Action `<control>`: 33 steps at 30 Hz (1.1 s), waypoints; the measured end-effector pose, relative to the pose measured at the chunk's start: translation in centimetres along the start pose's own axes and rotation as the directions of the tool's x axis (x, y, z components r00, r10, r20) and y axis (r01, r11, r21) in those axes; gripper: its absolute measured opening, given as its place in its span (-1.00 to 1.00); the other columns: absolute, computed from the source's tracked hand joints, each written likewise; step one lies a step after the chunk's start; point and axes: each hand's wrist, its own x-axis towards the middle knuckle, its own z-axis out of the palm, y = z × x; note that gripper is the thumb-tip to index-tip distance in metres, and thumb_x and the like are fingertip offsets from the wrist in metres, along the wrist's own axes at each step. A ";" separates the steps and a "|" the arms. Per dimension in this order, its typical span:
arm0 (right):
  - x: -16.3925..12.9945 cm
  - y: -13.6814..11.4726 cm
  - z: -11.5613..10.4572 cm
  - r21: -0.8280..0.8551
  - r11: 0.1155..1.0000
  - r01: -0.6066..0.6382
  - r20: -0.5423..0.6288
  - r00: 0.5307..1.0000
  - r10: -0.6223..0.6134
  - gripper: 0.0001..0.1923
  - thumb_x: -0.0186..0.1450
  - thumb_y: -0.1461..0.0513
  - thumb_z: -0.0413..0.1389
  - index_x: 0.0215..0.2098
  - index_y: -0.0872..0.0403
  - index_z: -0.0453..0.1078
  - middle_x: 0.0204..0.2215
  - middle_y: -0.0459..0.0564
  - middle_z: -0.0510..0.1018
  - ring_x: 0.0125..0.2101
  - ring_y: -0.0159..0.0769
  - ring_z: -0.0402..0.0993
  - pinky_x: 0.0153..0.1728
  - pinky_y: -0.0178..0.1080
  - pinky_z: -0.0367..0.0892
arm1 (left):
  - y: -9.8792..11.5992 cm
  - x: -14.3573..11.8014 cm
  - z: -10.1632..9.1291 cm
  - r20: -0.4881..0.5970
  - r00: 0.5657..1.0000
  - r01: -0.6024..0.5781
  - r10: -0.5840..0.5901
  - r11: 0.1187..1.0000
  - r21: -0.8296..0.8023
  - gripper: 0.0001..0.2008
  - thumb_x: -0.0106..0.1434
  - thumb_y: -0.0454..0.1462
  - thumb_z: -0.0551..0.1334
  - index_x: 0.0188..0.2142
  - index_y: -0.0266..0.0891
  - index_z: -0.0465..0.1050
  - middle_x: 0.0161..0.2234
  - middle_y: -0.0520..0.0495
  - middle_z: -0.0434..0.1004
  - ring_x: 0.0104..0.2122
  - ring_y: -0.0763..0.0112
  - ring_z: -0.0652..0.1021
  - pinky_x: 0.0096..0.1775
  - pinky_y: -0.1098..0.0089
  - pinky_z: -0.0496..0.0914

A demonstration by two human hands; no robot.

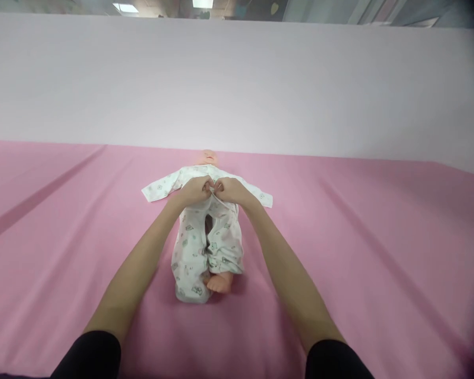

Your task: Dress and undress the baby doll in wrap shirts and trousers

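Note:
A baby doll (220, 282) lies on its back, its head at the far end and one bare foot showing at the near end. It wears a white printed baby romper (191, 247) with both sleeves spread out sideways. My left hand (197, 189) and my right hand (229, 190) meet over the doll's middle. Both are closed, fingertips pinching the front of the romper close together. The exact bit of cloth or fastener between the fingers is hidden. Below the hands, a dark gap shows between the romper's legs. The other foot is covered by cloth.
A pink sheet (82, 226) with a few creases covers the surface under the doll. Behind it rises a plain white wall or panel (237, 84), close beyond the doll's head. Ceiling lights (203, 3) show above the panel's top edge.

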 end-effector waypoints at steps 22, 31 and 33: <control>-19.7 1.5 11.1 -0.279 0.950 0.140 -0.509 0.817 -0.270 -0.68 0.38 0.31 -0.13 -0.13 0.07 0.46 -0.24 0.10 0.50 -0.21 -0.16 0.40 -0.14 -0.12 0.28 | 3.1 -16.8 4.2 -0.256 0.944 -0.188 0.207 0.977 0.099 -0.79 0.32 -0.28 0.03 -0.21 -0.14 0.44 -0.13 -0.10 0.53 -0.05 0.29 0.44 0.05 0.21 0.27; -19.0 2.2 11.4 -0.402 0.900 0.166 -0.563 0.731 -0.386 -0.77 0.37 0.36 -0.12 -0.37 0.09 0.30 -0.40 0.05 0.37 -0.36 -0.21 0.25 -0.30 -0.17 0.22 | 5.0 -17.0 5.2 -0.094 0.761 -0.606 0.642 0.754 0.252 -0.79 0.22 -0.13 0.14 -0.30 -0.22 0.42 -0.34 -0.10 0.51 -0.28 0.31 0.45 -0.12 0.22 0.31; -19.1 2.1 11.5 -0.372 0.909 0.187 -0.561 0.735 -0.381 -0.80 0.37 0.36 -0.13 -0.36 0.08 0.25 -0.40 0.05 0.36 -0.36 -0.21 0.23 -0.31 -0.18 0.21 | 5.5 -17.1 5.5 -0.067 0.764 -0.607 0.641 0.750 0.262 -0.76 0.20 -0.12 0.17 -0.25 -0.24 0.40 -0.30 -0.11 0.50 -0.27 0.30 0.45 -0.13 0.24 0.30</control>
